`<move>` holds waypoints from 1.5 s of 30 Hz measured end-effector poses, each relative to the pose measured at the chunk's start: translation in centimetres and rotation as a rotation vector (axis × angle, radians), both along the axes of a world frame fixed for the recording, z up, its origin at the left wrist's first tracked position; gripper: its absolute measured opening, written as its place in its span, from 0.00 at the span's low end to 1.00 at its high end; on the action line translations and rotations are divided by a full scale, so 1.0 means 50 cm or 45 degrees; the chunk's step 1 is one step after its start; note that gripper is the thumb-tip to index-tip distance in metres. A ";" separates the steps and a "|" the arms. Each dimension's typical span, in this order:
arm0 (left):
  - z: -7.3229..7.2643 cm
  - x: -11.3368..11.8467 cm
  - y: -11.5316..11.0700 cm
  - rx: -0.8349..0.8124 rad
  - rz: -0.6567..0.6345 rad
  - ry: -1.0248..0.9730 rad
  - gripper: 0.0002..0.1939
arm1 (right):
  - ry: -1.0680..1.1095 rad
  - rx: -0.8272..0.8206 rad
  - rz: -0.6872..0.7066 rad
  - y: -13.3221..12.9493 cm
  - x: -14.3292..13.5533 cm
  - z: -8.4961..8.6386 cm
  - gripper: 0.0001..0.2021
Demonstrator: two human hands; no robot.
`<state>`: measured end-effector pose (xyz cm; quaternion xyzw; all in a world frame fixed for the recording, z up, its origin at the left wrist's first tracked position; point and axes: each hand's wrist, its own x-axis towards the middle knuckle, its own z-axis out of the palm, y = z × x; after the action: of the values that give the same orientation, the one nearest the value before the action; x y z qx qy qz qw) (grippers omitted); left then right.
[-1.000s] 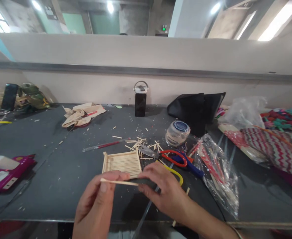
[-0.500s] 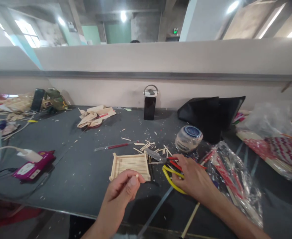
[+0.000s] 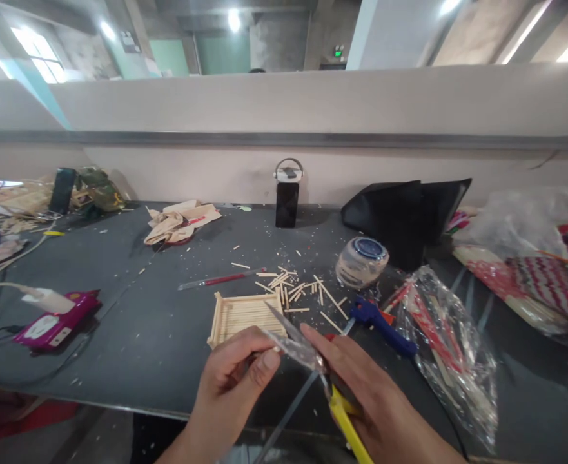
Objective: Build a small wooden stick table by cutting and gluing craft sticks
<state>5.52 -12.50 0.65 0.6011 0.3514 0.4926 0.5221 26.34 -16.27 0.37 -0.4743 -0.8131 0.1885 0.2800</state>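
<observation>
My left hand [image 3: 238, 380] is closed in a pinch on a small pale wooden stick [image 3: 277, 349], of which only the tip shows. In my right hand [image 3: 361, 380] is a pair of scissors [image 3: 307, 351] with yellow and red handles. The blades are spread and point up and left, with one right beside my left fingertips; whether it touches the stick I cannot tell. Just beyond my left hand lies a small wooden stick tray [image 3: 245, 316], its near edge partly hidden by my fingers. Short cut sticks [image 3: 288, 283] are scattered behind the scissors.
A blue glue gun [image 3: 383, 325] and a clear plastic bag [image 3: 443, 341] lie to the right. Behind them stand a round jar [image 3: 362, 263] and a black bag [image 3: 390, 212]. Further left are a phone [image 3: 287, 205], crumpled paper [image 3: 182, 221], a red pen [image 3: 223, 279] and a purple power strip [image 3: 58, 322].
My right hand has brought the scissors left and nearer, with the blades now spread beside my left fingertips. The blue glue gun has come into sight. My left hand keeps its pinch.
</observation>
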 end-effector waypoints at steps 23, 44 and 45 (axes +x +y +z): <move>-0.011 -0.005 0.002 0.317 0.085 -0.010 0.11 | -0.116 -0.077 0.060 0.004 -0.004 -0.005 0.37; -0.001 -0.008 0.016 0.471 0.125 0.156 0.12 | -0.216 0.012 0.058 0.021 -0.004 0.002 0.45; 0.000 -0.008 0.015 0.471 0.131 0.167 0.12 | -0.216 0.018 0.057 0.020 -0.004 0.001 0.45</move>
<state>5.10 -11.74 0.64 0.6987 0.3184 0.5346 0.3531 26.17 -15.26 0.40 -0.4681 -0.8457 0.1480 0.2091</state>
